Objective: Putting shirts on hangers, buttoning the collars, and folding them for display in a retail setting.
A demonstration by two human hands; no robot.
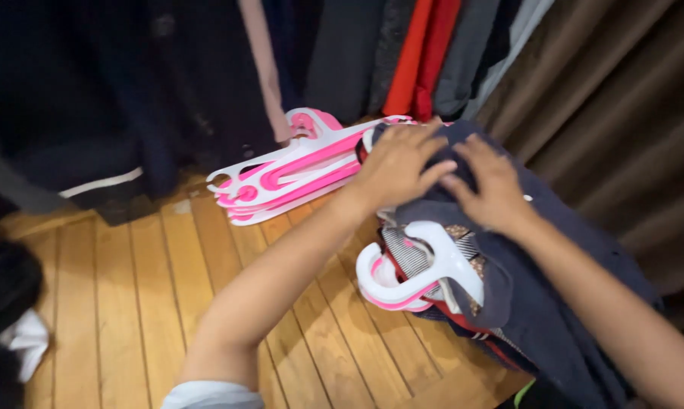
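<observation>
Garments (pixel 531 303) lie in a dark navy pile at the right end of the wooden floor (pixel 129 303), the pile's long axis running from the hanging clothes at the far edge down toward the near right corner. I count at least three layers in it: navy on top, a striped piece and a red one showing at the near side. Hanging clothes (pixel 342 53) fill the far edge, dark ones plus two red. A brown curtain (pixel 622 98) closes the right side. Next in size, a stack of pink-and-white hangers (pixel 296 170) lies flat near the far edge, hooks pointing left; I cannot count them surely. One more white hanger (pixel 421 273) sticks out of the pile, hook toward the left. My left hand (pixel 399 163) rests spread on the pile's far end. My right hand (pixel 493 185) presses flat beside it, fingers loosely together, fingertips nearly meeting the left.
</observation>
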